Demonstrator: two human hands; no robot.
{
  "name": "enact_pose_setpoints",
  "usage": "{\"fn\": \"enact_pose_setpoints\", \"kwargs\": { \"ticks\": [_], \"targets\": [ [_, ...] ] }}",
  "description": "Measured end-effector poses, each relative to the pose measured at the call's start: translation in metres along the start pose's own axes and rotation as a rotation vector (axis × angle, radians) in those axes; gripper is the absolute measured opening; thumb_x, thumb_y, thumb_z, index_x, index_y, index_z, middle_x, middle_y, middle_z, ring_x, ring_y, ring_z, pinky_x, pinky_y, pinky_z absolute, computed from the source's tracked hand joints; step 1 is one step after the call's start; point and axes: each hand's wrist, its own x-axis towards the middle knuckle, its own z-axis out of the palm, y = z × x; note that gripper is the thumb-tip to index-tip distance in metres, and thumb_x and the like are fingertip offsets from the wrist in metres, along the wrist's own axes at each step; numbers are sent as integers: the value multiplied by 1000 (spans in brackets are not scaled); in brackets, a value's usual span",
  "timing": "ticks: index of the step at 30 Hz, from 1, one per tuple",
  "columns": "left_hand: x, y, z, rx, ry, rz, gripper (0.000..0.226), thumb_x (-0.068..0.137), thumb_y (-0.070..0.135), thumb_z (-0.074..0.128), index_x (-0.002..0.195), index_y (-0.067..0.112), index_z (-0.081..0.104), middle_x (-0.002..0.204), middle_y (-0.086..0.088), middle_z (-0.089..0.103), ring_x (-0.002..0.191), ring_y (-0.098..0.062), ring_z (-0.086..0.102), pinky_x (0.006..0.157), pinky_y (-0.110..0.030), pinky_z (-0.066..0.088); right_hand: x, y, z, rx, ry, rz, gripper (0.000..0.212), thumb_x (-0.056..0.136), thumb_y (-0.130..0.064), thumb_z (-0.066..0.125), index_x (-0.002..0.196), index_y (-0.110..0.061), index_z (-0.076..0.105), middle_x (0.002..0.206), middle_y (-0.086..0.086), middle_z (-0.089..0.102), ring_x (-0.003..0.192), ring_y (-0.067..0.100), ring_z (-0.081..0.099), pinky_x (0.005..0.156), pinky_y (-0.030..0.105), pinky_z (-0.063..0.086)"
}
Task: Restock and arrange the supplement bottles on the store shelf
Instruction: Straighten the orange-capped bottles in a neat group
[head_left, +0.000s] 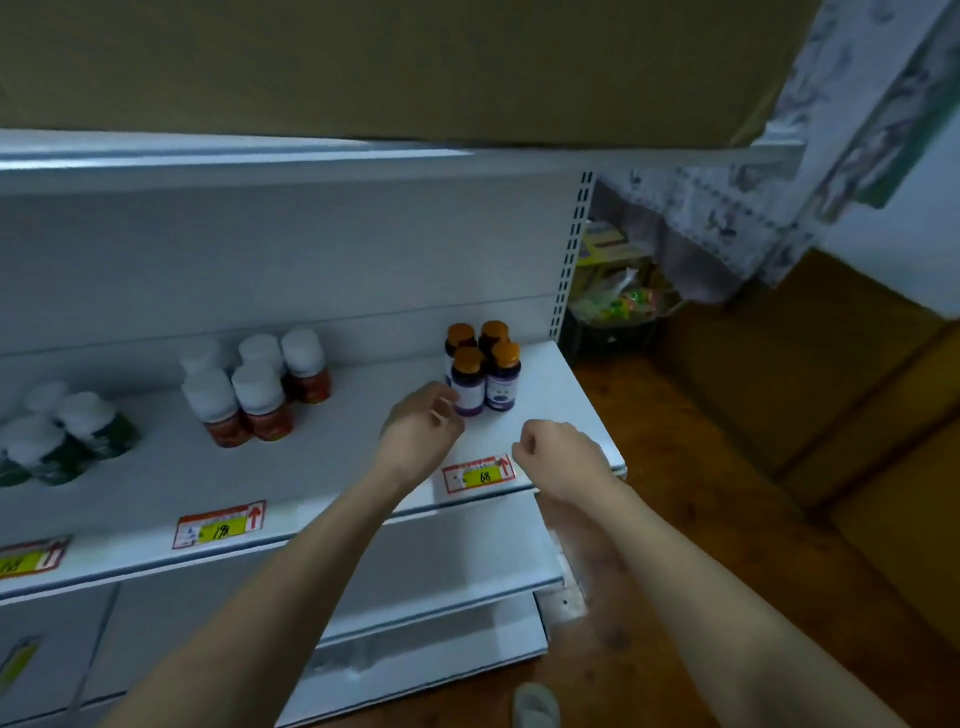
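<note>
Left hand (423, 415) beside purple bottles (483, 371), right hand (558, 449) curled — rear labels hidden

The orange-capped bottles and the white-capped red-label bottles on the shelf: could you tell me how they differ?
The orange-capped bottles have purple labels and slimmer bodies; the red-label bottles have white caps and look wider. The orange-capped group is four, by the left hand; the red-label group is larger, further left. Both stand upright, clustered.
</note>
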Motion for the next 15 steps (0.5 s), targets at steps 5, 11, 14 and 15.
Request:
{"fn": "enact_pose_setpoints", "kwargs": {
  "ticks": [5, 11, 14, 15],
  "targets": [
    [32, -3, 37, -164, 142, -134, 47, 87, 16, 73, 129, 14, 52, 118, -6, 57, 99, -22, 57, 82, -26, 45, 45, 43, 22, -26, 143, -66, 37, 100, -35, 46, 128, -13, 54, 128, 7, 56, 114, 25, 52, 87, 36, 47],
    [54, -5, 56, -259, 188, -146, 64, 89, 19, 73, 144, 14, 42, 138, -6, 50, 111, -15, 49, 91, -26, 42, 75, 74, 39, -49, -69, -88, 61, 103, -51, 31, 156, -22, 20, 166, 2, 9, 154, 24, 3, 123, 47, 6],
    [61, -7, 59, -304, 149, -95, 53, 90, 17, 72, 136, 15, 48, 128, -1, 56, 112, -15, 54, 89, -21, 43, 73, 79, 48, -87, -85, -103, 65, 103, -55, 21, 158, -25, 8, 167, -1, -5, 153, 21, -11, 123, 45, -8],
    [63, -8, 60, -331, 147, -88, 48, 90, 16, 72, 133, 15, 49, 124, 0, 57, 111, -17, 56, 86, -17, 45, 72, 80, 50, -99, -69, -104, 65, 103, -55, 19, 159, -25, 6, 167, -1, -6, 153, 21, -13, 123, 44, -10]
  ]
}}
